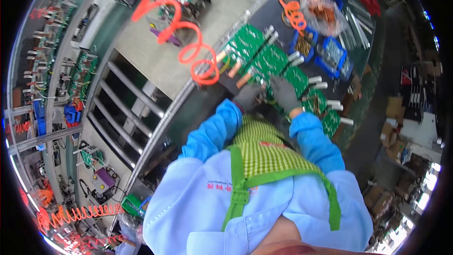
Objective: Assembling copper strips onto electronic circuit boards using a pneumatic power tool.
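Observation:
Green circuit boards (271, 59) with pale metal bars sticking out at their ends lie in a row on the dark bench. At the near edge of the row, my left hand (248, 97) in a dark grey glove has its fingers drawn together beside a copper-coloured bar (244, 80). My right hand (284, 93), gloved the same, bends its fingers down over the board edge close by. Both hands seem closed around a small part between them, too small and blurred to name. More green boards (315, 100) lie just right of my right hand.
Blue bins of small screws (331, 56) and brass-coloured parts (304, 45) stand at the bench's far right. Behind them lies a clear bag of copper pieces (323, 13). An orange coiled hose (192, 52) hangs at the left, beside a metal rail (165, 118).

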Demonstrator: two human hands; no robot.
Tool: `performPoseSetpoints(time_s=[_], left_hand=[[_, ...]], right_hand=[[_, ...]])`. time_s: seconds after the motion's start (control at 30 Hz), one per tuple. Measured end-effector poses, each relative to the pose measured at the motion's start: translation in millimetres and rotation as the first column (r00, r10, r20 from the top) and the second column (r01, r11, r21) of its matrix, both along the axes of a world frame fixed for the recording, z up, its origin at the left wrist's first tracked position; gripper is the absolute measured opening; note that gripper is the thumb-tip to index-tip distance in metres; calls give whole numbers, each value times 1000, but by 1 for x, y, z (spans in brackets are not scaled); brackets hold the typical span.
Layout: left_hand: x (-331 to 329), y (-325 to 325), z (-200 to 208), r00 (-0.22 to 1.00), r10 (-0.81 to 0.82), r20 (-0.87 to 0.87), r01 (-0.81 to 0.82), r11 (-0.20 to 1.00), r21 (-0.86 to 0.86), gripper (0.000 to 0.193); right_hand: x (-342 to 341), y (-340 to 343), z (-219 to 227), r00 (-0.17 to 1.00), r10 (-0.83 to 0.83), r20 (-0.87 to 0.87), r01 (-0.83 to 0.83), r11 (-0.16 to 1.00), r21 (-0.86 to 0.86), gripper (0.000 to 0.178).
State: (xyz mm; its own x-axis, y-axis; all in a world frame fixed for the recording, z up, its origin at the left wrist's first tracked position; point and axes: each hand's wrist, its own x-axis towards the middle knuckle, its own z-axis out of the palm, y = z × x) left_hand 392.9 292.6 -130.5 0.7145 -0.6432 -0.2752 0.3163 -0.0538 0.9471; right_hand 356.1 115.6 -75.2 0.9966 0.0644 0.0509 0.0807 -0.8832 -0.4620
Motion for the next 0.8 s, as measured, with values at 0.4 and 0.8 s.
performPoseSetpoints(time_s=[0.4, 0.8], left_hand=[[-6, -5, 22, 714, 85, -695, -259, 954, -149, 8], [-7, -2, 15, 801, 68, -594, -199, 967, -157, 11]], right_hand=[[9, 11, 4, 990, 134, 43, -130, 988, -80, 18], [6, 9, 8, 994, 113, -1, -112, 984, 136, 14]])
